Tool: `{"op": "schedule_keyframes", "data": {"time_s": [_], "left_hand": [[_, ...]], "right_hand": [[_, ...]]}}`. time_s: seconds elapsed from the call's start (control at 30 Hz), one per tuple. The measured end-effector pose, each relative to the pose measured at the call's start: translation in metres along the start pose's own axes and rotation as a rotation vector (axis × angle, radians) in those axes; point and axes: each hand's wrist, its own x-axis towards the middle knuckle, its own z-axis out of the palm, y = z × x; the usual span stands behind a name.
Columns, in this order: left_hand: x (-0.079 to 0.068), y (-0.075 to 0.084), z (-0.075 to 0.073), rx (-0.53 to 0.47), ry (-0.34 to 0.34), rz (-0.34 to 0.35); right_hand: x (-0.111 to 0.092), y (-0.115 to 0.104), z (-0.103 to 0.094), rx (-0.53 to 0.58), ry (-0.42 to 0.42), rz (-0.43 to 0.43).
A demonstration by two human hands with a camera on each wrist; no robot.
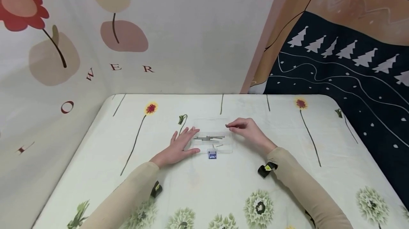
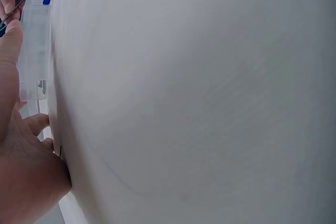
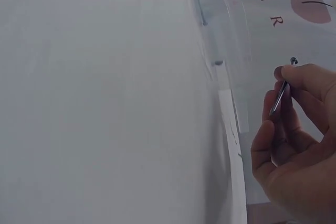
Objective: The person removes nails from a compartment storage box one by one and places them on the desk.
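Observation:
A clear plastic box with a blue latch at its front sits on the table, its transparent lid raised at the back. Several nails lie inside. At the box's left side my left hand rests with fingers and thumb spread, holding nothing. My right hand is over the box's back right corner and pinches a nail between thumb and fingertips. In the right wrist view that nail slants, its head up past the thumb and its point downward.
A white flower-printed cloth covers the table. Behind it hangs a pale curtain with printed flowers and letters, and at the right a dark cloth with tree prints. Dark wrist devices are strapped below both sleeves.

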Motion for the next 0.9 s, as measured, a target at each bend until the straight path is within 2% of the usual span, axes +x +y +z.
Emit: {"op": "schedule_keyframes", "data": {"time_s": [0.33,0.53,0.57,0.67,0.77,0.9], "left_hand": [[0.000,0.001,0.001,0.015,0.023,0.008],[-0.001,-0.002,0.003,0.023,0.022,0.010],[-0.001,-0.002,0.004,0.024,0.020,0.008],[-0.001,-0.001,0.003,0.024,0.018,0.007],[-0.002,-0.001,0.003,0.025,0.013,0.004],[-0.002,0.000,0.001,0.019,0.001,0.005]], "right_hand": [[-0.010,0.016,-0.026,-0.076,0.051,-0.062],[-0.013,0.017,-0.041,-0.094,0.064,0.048],[-0.015,0.012,-0.043,-0.110,0.059,0.058],[-0.020,-0.002,-0.050,-0.164,0.045,0.059],[-0.023,0.000,-0.058,-0.201,0.038,0.049],[-0.021,0.027,-0.073,-0.250,0.028,0.053]]}}
